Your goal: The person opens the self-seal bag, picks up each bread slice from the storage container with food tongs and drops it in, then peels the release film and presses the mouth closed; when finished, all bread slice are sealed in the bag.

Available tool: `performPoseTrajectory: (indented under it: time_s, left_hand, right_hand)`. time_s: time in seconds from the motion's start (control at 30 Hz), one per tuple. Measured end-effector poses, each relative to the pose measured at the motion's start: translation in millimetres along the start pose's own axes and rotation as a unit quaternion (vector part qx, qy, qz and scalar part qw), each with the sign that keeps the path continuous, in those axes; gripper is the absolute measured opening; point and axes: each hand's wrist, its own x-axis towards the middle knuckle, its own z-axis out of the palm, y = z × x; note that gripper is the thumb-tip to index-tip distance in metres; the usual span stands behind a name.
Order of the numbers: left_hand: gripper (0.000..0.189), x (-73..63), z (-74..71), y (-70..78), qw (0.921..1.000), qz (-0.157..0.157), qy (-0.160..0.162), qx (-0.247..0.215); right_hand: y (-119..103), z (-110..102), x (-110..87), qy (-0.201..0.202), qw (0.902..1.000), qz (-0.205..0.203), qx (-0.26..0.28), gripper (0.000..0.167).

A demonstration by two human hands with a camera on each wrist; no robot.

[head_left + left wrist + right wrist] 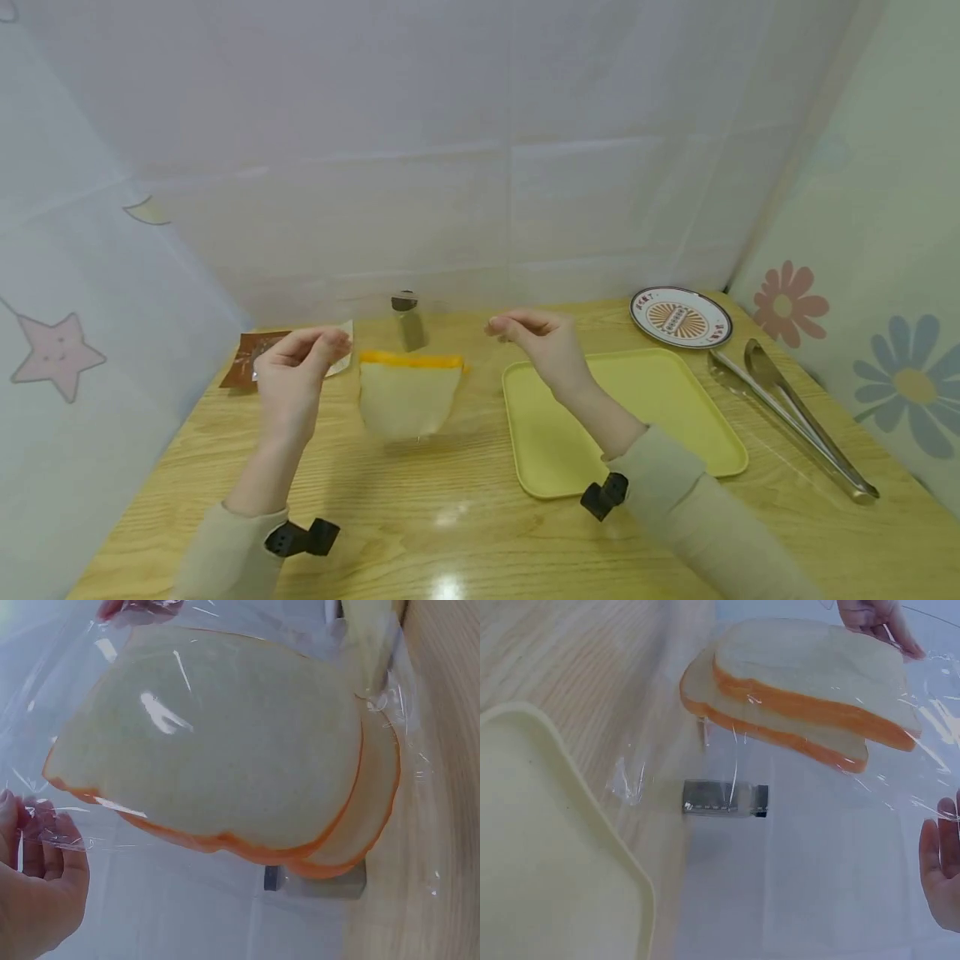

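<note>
Between my hands hangs a clear plastic bag point(112, 817) with two slices of white bread point(408, 398) inside. The slices overlap and have orange-brown crusts, seen closer up as bread point(817, 675) in the right wrist view. My left hand point(292, 375) pinches one side of the bag's upper edge. At the opposite side, my right hand point(543, 346) pinches the film between thumb and fingers. The bag is held above the wooden table, and its film is hard to make out in the head view.
A yellow tray point(540, 471) lies to the right, near metal tongs point(802, 425) and a patterned plate point(641, 321). Behind the bread stands a small dark-capped bottle point(410, 329). A brown packet point(243, 367) lies at left. White cloth walls surround the table.
</note>
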Motion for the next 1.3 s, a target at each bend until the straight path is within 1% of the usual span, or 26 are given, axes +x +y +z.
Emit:
performPoseTrajectory:
  time_s: [0.07, 0.13, 0.2, 0.3, 0.33, 0.4, 0.47, 0.5, 0.57, 0.6, 0.67, 0.73, 0.77, 0.87, 0.93, 1.0, 1.1, 1.23, 1.3]
  left_hand:
    - [0.007, 1.0, 1.3, 5.7, 0.9992, -0.005, -0.013, 0.038]
    - [0.007, 1.4, 3.0, 10.5, 0.9988, -0.020, -0.015, 0.043]
    - [0.007, 2.5, 3.9, 13.7, 0.9982, -0.023, -0.015, 0.053]
    - [0.007, 3.4, 3.2, 16.6, 0.9993, -0.035, 0.009, 0.012]
    - [0.007, 3.8, 2.7, 17.0, 0.9992, -0.033, 0.013, 0.016]
    - [0.006, 3.9, 1.5, 17.3, 0.9983, -0.019, 0.014, 0.054]
    - [0.007, 2.4, 0.0, 17.6, 0.9969, -0.005, 0.012, 0.077]
    - [0.008, 1.7, -0.6, 17.5, 0.9958, 0.007, 0.010, 0.090]
    - [0.011, 1.4, -1.8, 17.4, 0.9907, 0.039, 0.006, 0.130]
    - [0.012, 1.2, -2.4, 17.5, 0.9885, 0.050, 0.003, 0.143]
    - [0.013, 1.3, -4.4, 17.5, 0.9867, 0.053, -0.001, 0.154]
    - [0.012, 1.2, -6.8, 17.0, 0.9828, 0.039, -0.005, 0.180]
    - [0.011, 0.8, -8.4, 16.6, 0.9817, 0.023, -0.009, 0.189]
    - [0.010, -2.3, -13.6, 14.3, 0.9820, -0.034, -0.016, 0.185]
    - [0.012, -3.9, -16.7, 12.4, 0.9822, -0.054, -0.028, 0.178]
    - [0.012, -5.0, -19.4, 10.7, 0.9824, -0.062, -0.045, 0.171]
    - [0.012, -6.2, -22.3, 9.4, 0.9818, -0.066, -0.071, 0.163]
    - [0.016, -8.3, -24.7, 9.3, 0.9814, -0.073, -0.082, 0.157]
    - [0.015, -9.3, -26.4, 9.6, 0.9811, -0.076, -0.088, 0.155]
  right_hand:
    - [-7, 1, 2.3, -0.004, 0.9999, -0.009, 0.008, 0.026]
    - [-12, 1, 4.2, -0.005, 0.9997, -0.017, 0.018, 0.028]
    - [-16, 1, 5.6, -0.010, 0.9996, -0.019, 0.017, 0.027]
    - [-19, -1, 6.8, 0.009, 0.9993, -0.026, 0.026, 0.025]
    - [-20, -3, 7.0, 0.011, 0.9993, -0.028, 0.022, 0.023]
    - [-21, -5, 7.1, 0.015, 0.9991, -0.036, 0.016, 0.022]
    - [-22, -7, 7.0, 0.020, 0.9987, -0.045, 0.010, 0.021]
    - [-22, -7, 7.0, 0.020, 0.9985, -0.050, 0.003, 0.021]
    - [-21, -6, 7.2, 0.019, 0.9979, -0.061, -0.014, 0.020]
    - [-21, -6, 7.2, 0.020, 0.9974, -0.065, -0.023, 0.020]
    - [-21, -5, 6.6, 0.022, 0.9965, -0.072, -0.035, 0.019]
    - [-18, -5, 5.7, 0.019, 0.9962, -0.068, -0.050, 0.018]
    - [-17, -5, 5.1, 0.020, 0.9963, -0.063, -0.054, 0.017]
    - [-10, -5, 3.3, 0.013, 0.9968, -0.046, -0.065, 0.018]
    - [-6, -6, 2.5, 0.006, 0.9966, -0.037, -0.074, 0.019]
    - [-3, -6, 1.8, -0.001, 0.9965, -0.035, -0.075, 0.020]
    - [0, -6, 0.8, -0.006, 0.9968, -0.036, -0.071, 0.020]
    - [3, -6, -0.4, -0.012, 0.9981, -0.031, -0.052, 0.019]
    - [6, -6, -1.3, -0.012, 0.9988, -0.025, -0.041, 0.019]
